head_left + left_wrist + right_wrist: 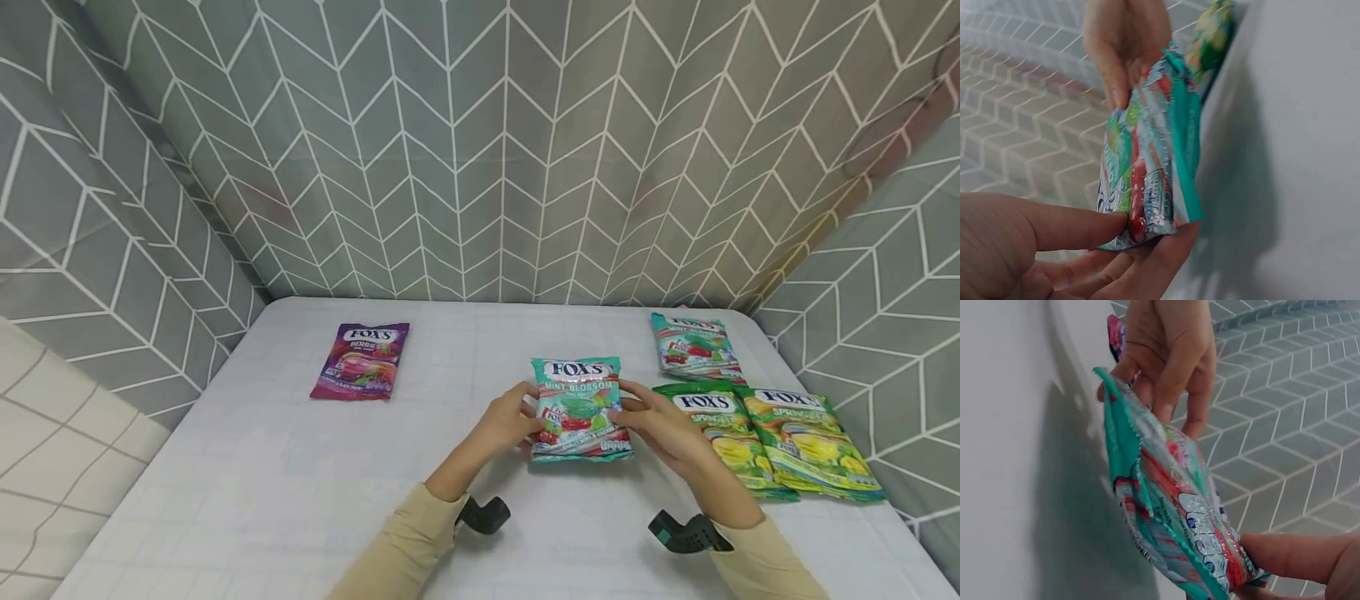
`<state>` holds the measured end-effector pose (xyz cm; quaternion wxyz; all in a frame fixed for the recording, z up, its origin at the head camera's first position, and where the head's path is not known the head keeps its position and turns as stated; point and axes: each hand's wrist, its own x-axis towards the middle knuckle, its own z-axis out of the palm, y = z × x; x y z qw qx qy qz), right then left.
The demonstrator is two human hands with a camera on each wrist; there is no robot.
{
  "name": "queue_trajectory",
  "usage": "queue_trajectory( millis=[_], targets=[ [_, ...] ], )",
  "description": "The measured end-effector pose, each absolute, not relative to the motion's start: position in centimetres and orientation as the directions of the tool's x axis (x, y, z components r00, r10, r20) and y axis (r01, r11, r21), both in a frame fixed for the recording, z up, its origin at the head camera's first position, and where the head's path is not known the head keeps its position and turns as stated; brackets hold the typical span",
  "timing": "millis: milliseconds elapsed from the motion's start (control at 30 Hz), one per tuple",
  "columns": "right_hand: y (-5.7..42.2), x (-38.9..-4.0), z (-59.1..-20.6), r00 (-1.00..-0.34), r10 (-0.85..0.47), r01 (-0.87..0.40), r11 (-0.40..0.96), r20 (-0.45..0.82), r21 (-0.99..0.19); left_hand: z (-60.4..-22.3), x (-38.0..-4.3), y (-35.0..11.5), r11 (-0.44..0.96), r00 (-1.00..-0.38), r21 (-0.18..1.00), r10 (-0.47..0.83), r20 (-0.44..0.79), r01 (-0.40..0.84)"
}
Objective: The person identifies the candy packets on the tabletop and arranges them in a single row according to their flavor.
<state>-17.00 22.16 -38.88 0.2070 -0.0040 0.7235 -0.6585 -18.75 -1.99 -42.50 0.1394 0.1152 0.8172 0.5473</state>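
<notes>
Right of frame centre, Mint Blossom bag pinched at its sides by left hand and right hand, printed front showing, long axis running up-frame, FOX'S end uppermost

Left grip pinching, right grip pinching, forearms angled inward

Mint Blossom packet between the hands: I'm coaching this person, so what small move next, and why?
Probably carry the held packet toward the matching packet at right: the left hand and right hand both grip it, and like green packets lie together there.
</notes>
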Motion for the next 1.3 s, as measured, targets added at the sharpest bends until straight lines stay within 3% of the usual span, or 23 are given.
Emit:
queue_trajectory(
  millis=[600,900,1300],
  targets=[
    [15.2,-20.3,-37.4,-0.948,-0.29,0.149,-0.044,-0.13,-0.988,-38.1,-20.4,-8.8,0.257,-0.975,0.964,0.221,0.013,0.071],
    [14.8,-20.5,-37.7,-0.949,-0.277,0.186,-0.108,-0.15,-0.977,-37.4,-20.0,-9.3,0.313,-0.982,0.948,0.19,-0.008,0.053],
    [15.0,-20.4,-37.9,-0.953,-0.275,0.154,-0.08,-0.127,-0.985,-37.8,-20.0,-9.0,0.314,-0.978,0.948,0.205,-0.023,0.044]
  ],
)
